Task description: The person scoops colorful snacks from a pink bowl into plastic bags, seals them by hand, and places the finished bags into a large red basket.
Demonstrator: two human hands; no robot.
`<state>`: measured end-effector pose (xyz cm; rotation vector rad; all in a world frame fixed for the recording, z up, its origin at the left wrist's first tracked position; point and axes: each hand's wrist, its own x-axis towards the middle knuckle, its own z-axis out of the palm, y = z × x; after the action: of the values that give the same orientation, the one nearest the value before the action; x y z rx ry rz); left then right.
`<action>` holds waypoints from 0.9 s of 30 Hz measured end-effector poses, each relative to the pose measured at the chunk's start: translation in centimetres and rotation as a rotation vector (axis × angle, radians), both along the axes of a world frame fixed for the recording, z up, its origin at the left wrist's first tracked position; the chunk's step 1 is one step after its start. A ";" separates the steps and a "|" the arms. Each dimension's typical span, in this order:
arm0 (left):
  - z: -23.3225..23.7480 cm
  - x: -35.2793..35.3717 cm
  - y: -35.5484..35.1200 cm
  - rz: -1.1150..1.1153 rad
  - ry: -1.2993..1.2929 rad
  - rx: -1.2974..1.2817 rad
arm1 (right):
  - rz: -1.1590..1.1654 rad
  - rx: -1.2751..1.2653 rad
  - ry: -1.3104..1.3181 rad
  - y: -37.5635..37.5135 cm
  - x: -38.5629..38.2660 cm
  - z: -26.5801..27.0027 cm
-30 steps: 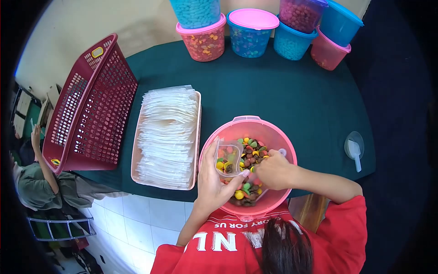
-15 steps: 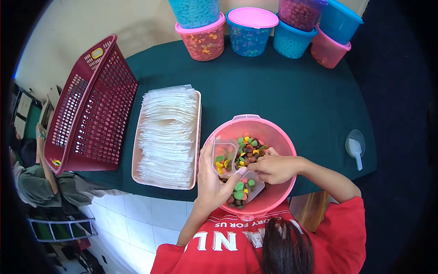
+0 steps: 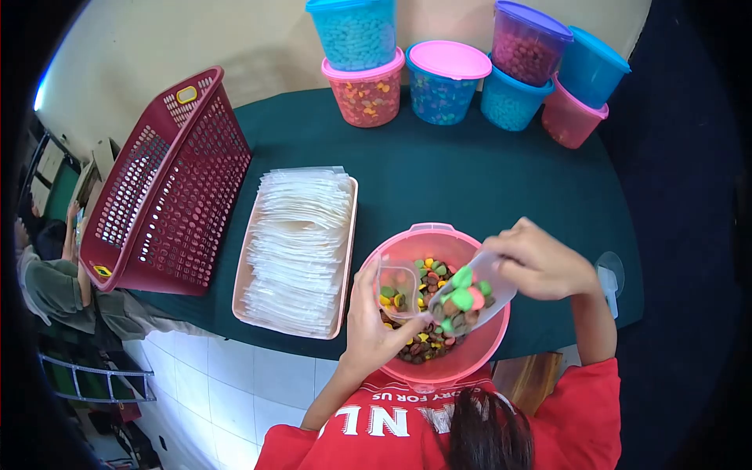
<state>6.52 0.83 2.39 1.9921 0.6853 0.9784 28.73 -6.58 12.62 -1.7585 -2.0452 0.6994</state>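
Note:
My left hand (image 3: 371, 325) is closed round a small clear plastic cup (image 3: 399, 283) with a few colourful candies in it, held over the left side of a pink tub (image 3: 413, 241). In my right hand (image 3: 540, 262) is a translucent scoop (image 3: 497, 291), tilted down toward the cup and heaped with green, pink and brown candies. The scoop is above the tub, its front end close to my left thumb. Loose round candies (image 3: 425, 348) in brown, yellow, green and pink lie in the tub below.
A pink tray (image 3: 352, 258) of stacked white packets (image 3: 298, 251) stands left, beside a maroon basket (image 3: 184, 196). Lidded tubs (image 3: 366, 98) line the table's back. A small clear scoop (image 3: 609, 286) lies at the right edge. Another person (image 3: 63, 290) is at far left.
My right hand has risen out of the tub to the right, lifting the loaded scoop. My left hand still holds the cup near the same spot. The whole view has shifted slightly.

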 end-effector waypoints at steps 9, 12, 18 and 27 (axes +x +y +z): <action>0.3 0.3 0.1 -0.031 0.087 0.070 | 0.036 0.198 -0.696 4.1 -4.7 5.6; 0.4 0.3 0.1 -0.023 0.128 0.080 | 0.077 0.097 -0.923 4.3 -7.6 6.3; 1.0 0.2 -0.2 -0.004 0.131 0.106 | 0.009 0.278 -1.081 2.9 -9.2 6.3; 0.6 -1.2 0.3 -0.166 -0.694 -0.629 | -0.030 0.216 -0.526 -0.8 -3.0 -3.8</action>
<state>5.33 1.11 2.95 1.0448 0.3590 1.0917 25.69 -7.34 8.78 -1.9838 -2.3006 -0.0109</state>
